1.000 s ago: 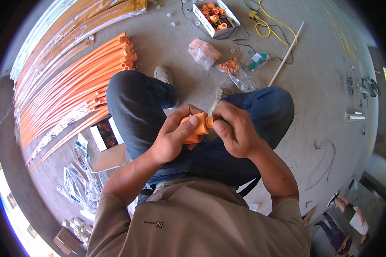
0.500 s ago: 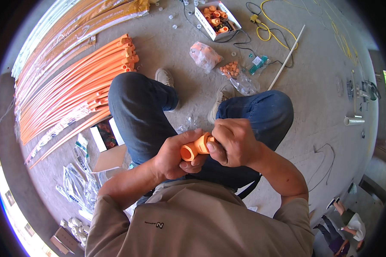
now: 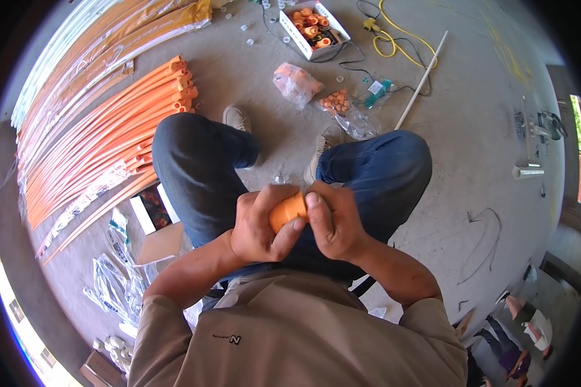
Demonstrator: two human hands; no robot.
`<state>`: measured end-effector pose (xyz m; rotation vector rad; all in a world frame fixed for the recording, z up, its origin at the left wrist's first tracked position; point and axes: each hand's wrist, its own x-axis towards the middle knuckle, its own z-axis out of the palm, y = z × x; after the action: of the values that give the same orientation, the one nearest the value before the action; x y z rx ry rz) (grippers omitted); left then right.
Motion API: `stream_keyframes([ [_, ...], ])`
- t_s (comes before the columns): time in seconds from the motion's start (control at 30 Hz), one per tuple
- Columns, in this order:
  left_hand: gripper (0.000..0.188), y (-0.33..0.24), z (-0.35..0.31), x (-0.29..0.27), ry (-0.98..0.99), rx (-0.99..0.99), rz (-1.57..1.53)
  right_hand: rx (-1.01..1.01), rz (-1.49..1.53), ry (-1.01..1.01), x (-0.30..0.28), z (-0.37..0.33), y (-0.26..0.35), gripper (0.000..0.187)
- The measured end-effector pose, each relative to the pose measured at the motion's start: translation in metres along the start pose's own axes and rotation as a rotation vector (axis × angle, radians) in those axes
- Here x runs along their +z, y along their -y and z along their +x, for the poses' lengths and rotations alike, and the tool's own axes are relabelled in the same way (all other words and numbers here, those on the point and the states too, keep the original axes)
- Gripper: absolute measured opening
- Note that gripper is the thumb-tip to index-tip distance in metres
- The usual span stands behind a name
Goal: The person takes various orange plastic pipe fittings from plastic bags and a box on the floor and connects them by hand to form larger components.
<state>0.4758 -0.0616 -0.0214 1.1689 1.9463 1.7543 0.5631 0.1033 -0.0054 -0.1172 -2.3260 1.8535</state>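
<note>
An orange plastic pipe fitting is held between both hands, in front of my lap. My left hand wraps round its left side, with the thumb lying along the near edge. From the right, my right hand grips the fitting's other end, its thumb pressed on top near the rim. Fingers cover much of the piece, so the side opening and whatever sits in its right end are hidden.
Long orange pipes lie bundled at the left. Ahead are a white box of orange fittings, a bag of orange pieces, a small orange pile, a white rod and a yellow cable. Two people are at the lower right.
The fitting has turned in my hands, so its open socket no longer faces me. My left hand has rolled over it, and the right thumb now lies on top.
</note>
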Motion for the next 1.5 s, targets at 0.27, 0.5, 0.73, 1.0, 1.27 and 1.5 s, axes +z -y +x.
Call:
stream_keyframes([
  [0.27,0.038,-0.001,0.019,-0.011,0.246,-0.05,-0.054,-0.047,-0.064,-0.025,-0.004,-0.012,-0.012,0.033],
  [0.5,0.039,-0.019,0.008,-0.006,0.375,-1.062,-1.109,-0.421,-0.462,-0.042,-0.023,-0.016,0.001,0.032],
  [0.73,0.038,-0.048,0.008,0.01,0.165,-0.93,-0.915,-0.122,-0.256,-0.084,-0.014,-0.028,0.019,0.022],
  [1.0,0.042,-0.061,0.004,0.015,0.152,-0.505,-0.556,-0.214,-0.155,-0.108,-0.016,-0.035,0.028,0.025],
  [1.27,0.029,-0.04,0.047,-0.007,0.157,-0.187,-0.306,-0.266,-0.258,-0.057,-0.036,0.015,0.03,0.019],
  [1.5,0.053,0.019,0.141,-0.06,0.14,-0.179,0.45,0.291,-0.527,-0.114,-0.137,0.167,-0.04,0.043],
])
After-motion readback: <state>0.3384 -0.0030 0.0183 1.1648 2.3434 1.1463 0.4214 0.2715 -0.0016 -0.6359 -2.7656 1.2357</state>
